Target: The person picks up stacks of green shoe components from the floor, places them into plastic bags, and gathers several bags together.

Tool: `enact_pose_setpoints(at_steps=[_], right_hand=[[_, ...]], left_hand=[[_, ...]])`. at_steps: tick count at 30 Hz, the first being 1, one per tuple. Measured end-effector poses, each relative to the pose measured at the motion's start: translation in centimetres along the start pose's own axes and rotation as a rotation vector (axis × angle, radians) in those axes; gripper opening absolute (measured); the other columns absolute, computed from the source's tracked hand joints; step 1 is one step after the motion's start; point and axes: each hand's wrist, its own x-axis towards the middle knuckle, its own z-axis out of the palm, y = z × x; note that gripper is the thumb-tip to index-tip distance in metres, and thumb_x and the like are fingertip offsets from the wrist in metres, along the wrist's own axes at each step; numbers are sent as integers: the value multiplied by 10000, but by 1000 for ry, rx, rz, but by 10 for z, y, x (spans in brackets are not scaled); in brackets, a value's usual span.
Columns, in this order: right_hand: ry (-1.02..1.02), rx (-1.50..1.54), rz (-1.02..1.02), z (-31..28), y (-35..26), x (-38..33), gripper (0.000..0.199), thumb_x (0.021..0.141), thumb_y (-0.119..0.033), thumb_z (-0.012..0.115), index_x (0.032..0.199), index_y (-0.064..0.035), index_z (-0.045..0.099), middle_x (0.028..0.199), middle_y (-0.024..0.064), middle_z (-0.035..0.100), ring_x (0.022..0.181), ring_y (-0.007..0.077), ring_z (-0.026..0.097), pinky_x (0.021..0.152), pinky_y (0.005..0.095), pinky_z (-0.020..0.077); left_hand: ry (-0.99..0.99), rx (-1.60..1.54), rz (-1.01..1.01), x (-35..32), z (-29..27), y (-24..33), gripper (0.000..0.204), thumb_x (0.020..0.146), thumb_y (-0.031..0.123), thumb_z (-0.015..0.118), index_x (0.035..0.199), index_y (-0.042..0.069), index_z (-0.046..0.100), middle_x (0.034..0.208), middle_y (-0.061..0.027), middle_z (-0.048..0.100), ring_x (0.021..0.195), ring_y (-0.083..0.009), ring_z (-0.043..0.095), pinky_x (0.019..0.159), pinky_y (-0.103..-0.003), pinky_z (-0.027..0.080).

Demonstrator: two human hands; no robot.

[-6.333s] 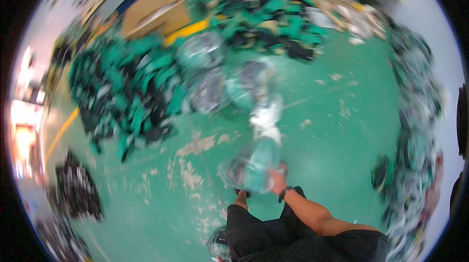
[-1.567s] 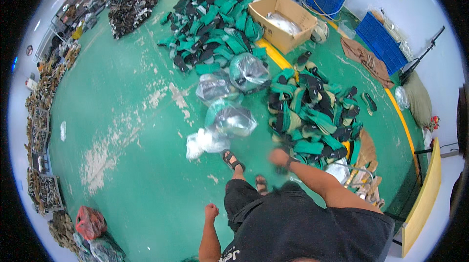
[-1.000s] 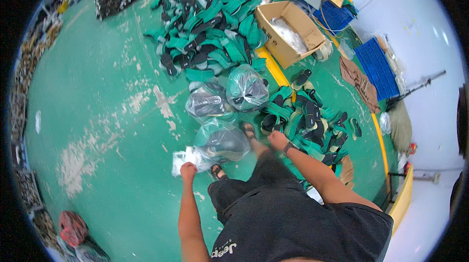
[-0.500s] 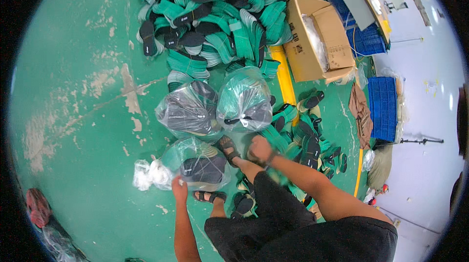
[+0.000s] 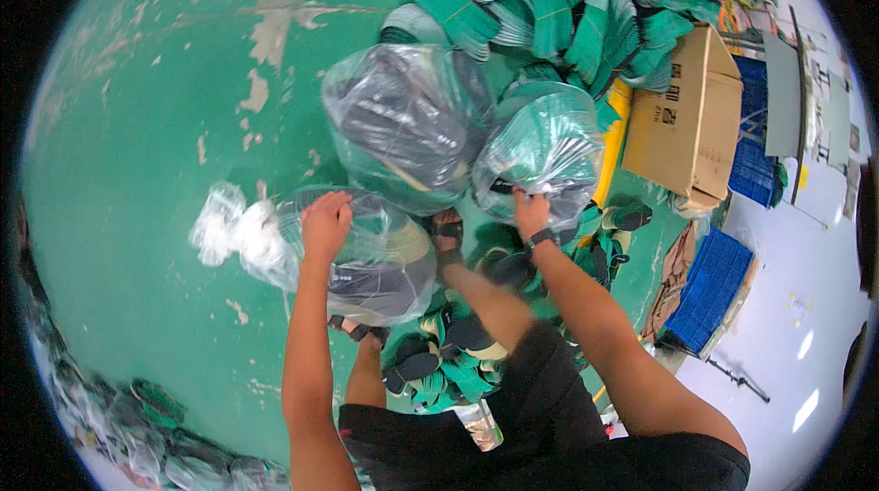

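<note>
On the floor in front of me lies a clear plastic bag [image 5: 385, 257] of dark shoe insoles, with a bunched white plastic end at its left. My left hand [image 5: 327, 223] is closed on the film at the bag's upper left side, its fingers bent and close together. My right hand [image 5: 531, 212] reaches farther out and grips the gathered neck of a second clear bag [image 5: 549, 138], packed with green-sided insoles. A third bag [image 5: 398, 115] of dark insoles stands beside it, to the left. The right fingertips are partly hidden.
Loose insole stacks [image 5: 540, 5] are heaped at the far side. More insoles [image 5: 458, 344] lie around my feet. At the right are an open cardboard box [image 5: 682, 115], a blue crate [image 5: 710, 289] and a brown cloth [image 5: 671, 280]. Plastic-wrapped bundles [image 5: 192, 468] line the lower left.
My right hand has moved out from near my foot to the neck of the green bag. My left hand has shifted up along the near bag. The view has swung and drawn closer.
</note>
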Motion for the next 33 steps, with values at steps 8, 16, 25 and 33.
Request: enact_pose_setpoints(at_steps=[8, 16, 25, 33], right_hand=[[-315, 231, 40, -24, 44, 6, 250, 731, -236, 628, 859, -21, 624, 712, 82, 594, 635, 126, 503, 574, 308, 391], [-317, 337, 113, -15, 52, 11, 252, 752, -257, 615, 770, -8, 646, 682, 5, 579, 654, 120, 487, 622, 282, 390], [-431, 666, 217, -11, 52, 0, 222, 797, -234, 563, 893, -37, 604, 875, 47, 627, 733, 142, 512, 673, 263, 390], [-582, 777, 405, -20, 6, -29, 242, 815, -294, 563, 665, -129, 471, 769, 77, 610, 744, 169, 540, 722, 301, 408]], left_hand=[[-37, -93, -243, -283, -66, -81, 245, 729, 75, 472, 918, 38, 624, 988, -103, 613, 984, -270, 551, 869, -384, 389], [264, -74, -453, -324, -32, -100, 271, 716, 71, 509, 980, 17, 545, 967, -169, 549, 937, -333, 502, 838, -371, 388], [271, 333, -535, -253, 38, -186, 392, 718, 263, 540, 1025, 21, 533, 1092, -150, 496, 1042, -311, 448, 886, -417, 341], [-112, 426, -847, -214, 19, -211, 426, 634, 350, 585, 920, 34, 588, 1016, -129, 546, 1014, -264, 468, 841, -416, 351]])
